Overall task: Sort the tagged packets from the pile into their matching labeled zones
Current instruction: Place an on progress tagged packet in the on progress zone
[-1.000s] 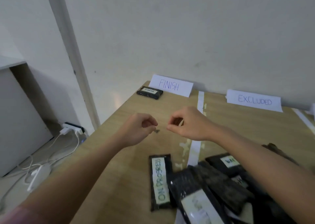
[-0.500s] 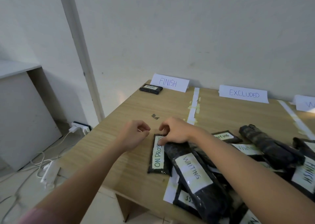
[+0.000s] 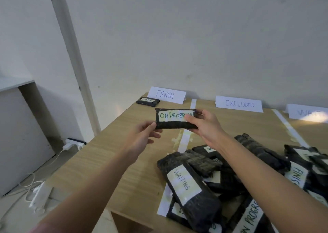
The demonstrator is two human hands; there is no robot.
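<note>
Head view: nearest, a pile of black plastic packets with white paper tags (image 3: 213, 185) lies on the light wooden table (image 3: 110, 163). Beyond it, both forearms reach forward; the left hand (image 3: 142, 137) pinches one corner and the right hand (image 3: 205, 124) grips the other end of a black "ON PROGRESS" packet (image 3: 175, 118), held raised. Farther back stand white "FINISH" (image 3: 166, 94) and "EXCLUDED" (image 3: 238, 104) signs.

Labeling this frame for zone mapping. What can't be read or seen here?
Head view only:
- Third zone sign: glare and the right edge cut it; only "W" is legible.
- No ON PROGRESS sign in frame.
- Held packet: right hand thumb covers the tag's last letters.
- Pile: lower tags buried or cropped.
</note>
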